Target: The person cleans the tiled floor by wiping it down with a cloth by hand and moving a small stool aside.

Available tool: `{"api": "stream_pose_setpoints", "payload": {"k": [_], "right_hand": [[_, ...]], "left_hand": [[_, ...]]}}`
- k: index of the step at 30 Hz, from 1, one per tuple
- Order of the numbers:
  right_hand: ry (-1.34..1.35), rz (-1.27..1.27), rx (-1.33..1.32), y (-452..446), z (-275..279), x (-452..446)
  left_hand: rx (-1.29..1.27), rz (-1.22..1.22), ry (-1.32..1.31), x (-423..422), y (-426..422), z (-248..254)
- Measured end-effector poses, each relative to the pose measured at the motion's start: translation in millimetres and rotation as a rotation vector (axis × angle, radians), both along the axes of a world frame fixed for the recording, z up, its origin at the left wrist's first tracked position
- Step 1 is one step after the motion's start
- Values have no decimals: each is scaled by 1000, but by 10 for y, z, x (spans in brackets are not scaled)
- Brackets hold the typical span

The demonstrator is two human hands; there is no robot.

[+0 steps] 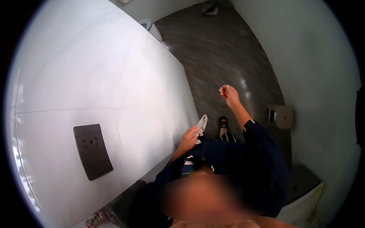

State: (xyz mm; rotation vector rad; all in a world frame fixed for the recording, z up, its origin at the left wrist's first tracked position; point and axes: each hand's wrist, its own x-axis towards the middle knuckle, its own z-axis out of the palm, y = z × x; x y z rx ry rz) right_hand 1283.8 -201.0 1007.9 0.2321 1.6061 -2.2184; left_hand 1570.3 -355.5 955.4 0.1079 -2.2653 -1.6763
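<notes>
My left hand is closed around a crumpled pale grey cloth, beside the lower edge of the white wall. Part of the cloth sticks up past the fingers. My right hand is held out in front of me over the dark floor, its fingers loosely bent and partly apart. I see nothing in it. A dark slipper on my foot shows below, between the two arms.
A dark wall plate with sockets is on the white wall at left. By the right wall stands a small brownish stool. Farther off is a white bin-like container on the dark floor. A dark-topped ledge lies at lower right.
</notes>
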Motion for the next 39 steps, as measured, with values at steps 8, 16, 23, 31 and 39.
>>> {"api": "stream_pose_setpoints", "payload": {"k": [8, 16, 23, 31, 39], "right_hand": [[426, 67, -117, -2069, 918, -1352], [1435, -265, -3, -4071, 2318, -1847], [1434, 109, 462, -4920, 729, -3073], [98, 8, 41, -3254, -1222, -4091], [58, 137, 850, 212, -3704, -2026]], "left_hand": [[105, 333, -115, -532, -1332, 921], [-42, 0, -459, -403, -1595, -64], [35, -47, -504, -466, -919, -824], [74, -22, -625, -716, -338, -1449], [47, -68, -544, -641, -188, -1577]]}}
